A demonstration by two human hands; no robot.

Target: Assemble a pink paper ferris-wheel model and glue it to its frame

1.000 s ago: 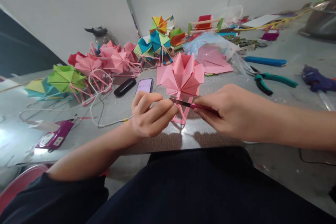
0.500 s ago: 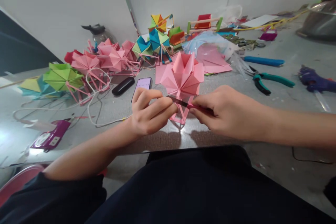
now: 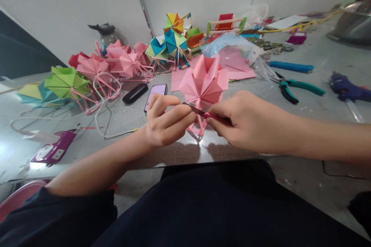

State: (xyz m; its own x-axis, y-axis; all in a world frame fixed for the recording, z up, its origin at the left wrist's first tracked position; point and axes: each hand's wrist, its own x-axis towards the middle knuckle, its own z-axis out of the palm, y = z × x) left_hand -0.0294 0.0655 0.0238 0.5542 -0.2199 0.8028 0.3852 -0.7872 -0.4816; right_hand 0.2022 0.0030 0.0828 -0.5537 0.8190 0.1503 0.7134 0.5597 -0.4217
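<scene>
A pink folded-paper pinwheel [image 3: 206,80] on a pink stick frame stands at the near table edge, right behind my hands. My right hand [image 3: 246,121] grips a pink-handled knife [image 3: 199,112] whose blade points left. My left hand [image 3: 166,123] pinches something small at the blade's tip; what it pinches is hidden by the fingers. Both hands hover just above the table [image 3: 313,85], touching each other's work at the blade.
Several pink, green and multicoloured paper pinwheels [image 3: 95,67] crowd the back left. A phone [image 3: 155,94], a black case [image 3: 135,93] and a white cable [image 3: 101,123] lie left of the hands. Teal pliers [image 3: 298,88], a blue tool [image 3: 291,66] and a purple glue gun [image 3: 348,88] lie at right.
The hands stay together at the blade, barely shifting. The pink pinwheel has tipped slightly to the right. The view has drifted a little.
</scene>
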